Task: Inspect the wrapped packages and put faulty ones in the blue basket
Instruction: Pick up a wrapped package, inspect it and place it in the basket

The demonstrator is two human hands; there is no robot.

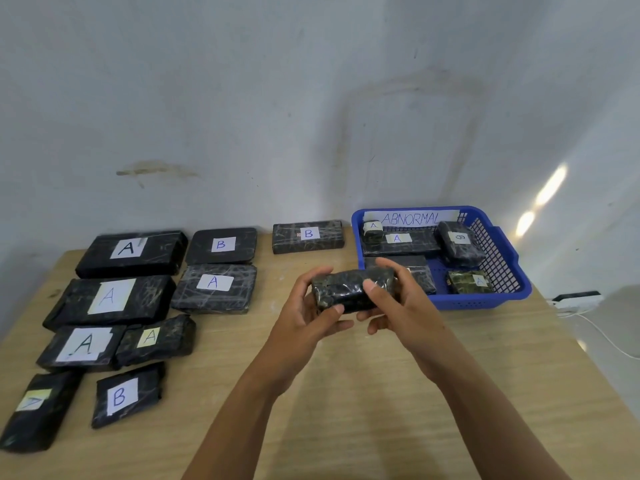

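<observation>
Held package: a small black wrapped package (pixel 349 289) is hanging in the air between both hands, over the middle of the tabletop (pixel 346 410), just off the basket's near left corner; no label is showing on it
Left hand: the left hand (pixel 308 310) is gripping the package's left end; fingers are curling over the top, thumb is lying along the near face
Right hand: the right hand (pixel 401 306) is clasping the right end; thumb is pressing on the front, fingers are wrapping behind
Blue basket: the blue basket (pixel 478 301) is sitting at the far right corner of the tabletop; a paper sign (pixel 412 218) reading ABNORMAL is leaning on its back wall
In the basket: five wrapped packages are lying there; a long A package (pixel 398 241) along the back, a greenish A package (pixel 469 282) at the front right; one is partly hiding behind the right hand
Left side of the tabletop: eight black packages marked A or B are lying flat in rough rows; the largest A package (pixel 130 252) is sitting at the far left corner
Far edge: a lone B package (pixel 308 235) is lying against the far edge, near the basket's left side
</observation>
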